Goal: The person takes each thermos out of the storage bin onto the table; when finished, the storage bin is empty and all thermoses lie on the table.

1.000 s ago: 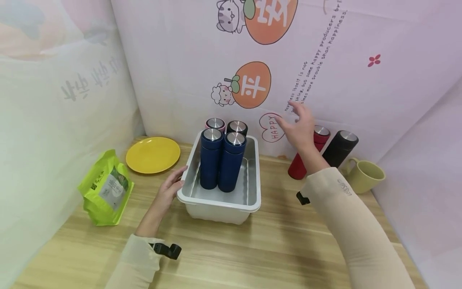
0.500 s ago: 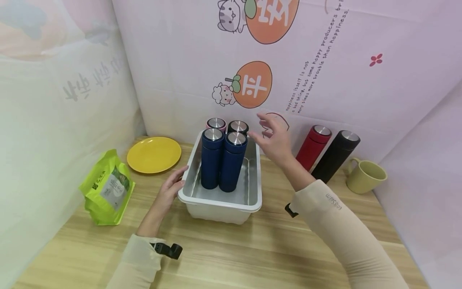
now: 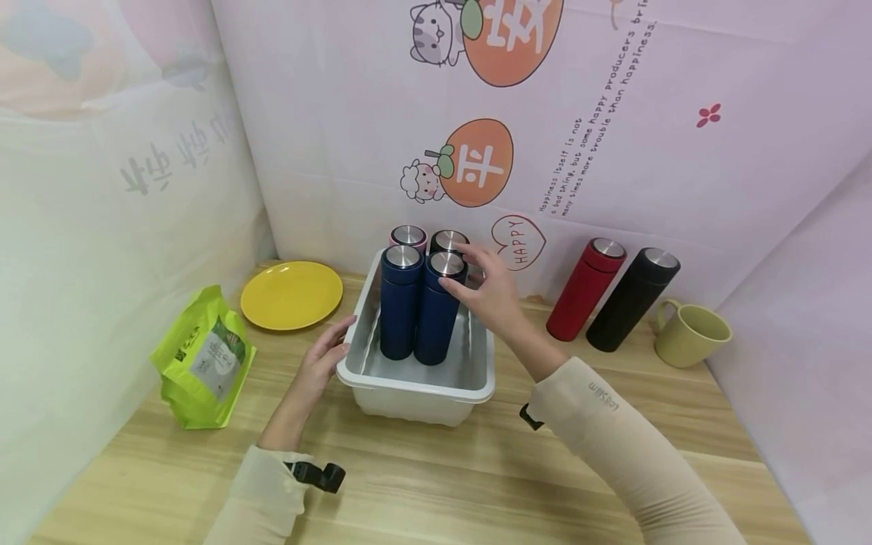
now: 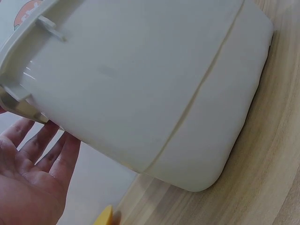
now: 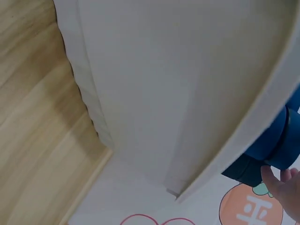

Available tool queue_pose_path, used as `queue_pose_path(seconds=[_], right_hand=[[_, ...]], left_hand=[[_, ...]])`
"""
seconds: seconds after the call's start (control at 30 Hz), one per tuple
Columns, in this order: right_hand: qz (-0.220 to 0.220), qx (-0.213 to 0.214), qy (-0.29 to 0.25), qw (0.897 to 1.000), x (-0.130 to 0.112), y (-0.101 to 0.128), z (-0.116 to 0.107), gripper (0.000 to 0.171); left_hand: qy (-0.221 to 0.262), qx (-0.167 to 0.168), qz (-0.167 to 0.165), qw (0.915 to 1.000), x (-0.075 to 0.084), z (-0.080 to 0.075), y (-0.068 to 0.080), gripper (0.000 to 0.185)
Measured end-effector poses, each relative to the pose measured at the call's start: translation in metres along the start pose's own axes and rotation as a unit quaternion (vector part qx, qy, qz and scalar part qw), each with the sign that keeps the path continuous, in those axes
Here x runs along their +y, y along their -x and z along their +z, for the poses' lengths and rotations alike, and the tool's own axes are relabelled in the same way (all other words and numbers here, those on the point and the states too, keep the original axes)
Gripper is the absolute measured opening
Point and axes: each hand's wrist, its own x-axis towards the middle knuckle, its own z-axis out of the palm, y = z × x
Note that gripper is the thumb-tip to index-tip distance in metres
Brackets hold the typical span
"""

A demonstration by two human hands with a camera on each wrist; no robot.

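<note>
A white plastic bin [image 3: 417,390] stands mid-table with several steel-capped flasks upright in it. Two dark blue ones are in front, a pink one [image 3: 407,235] and a black one [image 3: 447,240] behind. My right hand [image 3: 480,291] reaches over the bin's right wall. Its thumb and fingers curl round the top of the right blue flask [image 3: 436,322]. In the right wrist view my fingertips [image 5: 281,190] lie against the blue flask [image 5: 276,140] above the bin wall [image 5: 187,93]. My left hand [image 3: 325,356] rests flat against the bin's left rim, with fingers [image 4: 40,145] straight beside the bin wall [image 4: 150,84].
A red flask [image 3: 586,291] and a black flask [image 3: 630,299] lean toward the back wall on the right, with a pale green mug [image 3: 691,333] beside them. A yellow plate [image 3: 291,295] and a green bag [image 3: 204,356] sit on the left.
My right hand has swung left, from in front of the red flask to the flasks in the bin, and has closed on the right blue one. The left hand has stayed on the rim.
</note>
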Motion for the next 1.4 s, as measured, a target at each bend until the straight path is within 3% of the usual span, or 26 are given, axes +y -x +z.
queue_pose_path(seconds=[0.23,0.4,0.63,0.83,1.1,1.4], right_hand=[[0.038,0.017,0.020,0.999,0.006,0.000,0.011,0.059],[0.042,0.021,0.032,0.998,0.014,0.001,0.018,0.057],[0.026,0.034,-0.014,0.999,0.020,0.001,0.027,0.058],[0.029,0.042,-0.026,0.998,0.020,0.003,0.028,0.056],[0.035,0.051,-0.027,0.998,0.011,0.004,0.017,0.055],[0.010,0.070,-0.029,0.997,-0.021,-0.005,-0.014,0.053]], left_hand=[[0.006,0.001,-0.003,1.0000,-0.001,-0.001,-0.001,0.049],[0.013,0.000,0.002,0.9999,-0.001,-0.001,0.000,0.049],[0.012,0.005,0.016,0.9998,0.000,0.000,0.001,0.047],[0.008,0.001,0.010,0.9999,0.001,0.000,0.000,0.048],[0.004,0.000,0.009,1.0000,-0.001,0.001,0.000,0.047],[0.009,-0.001,0.010,0.9999,-0.001,0.000,0.000,0.047]])
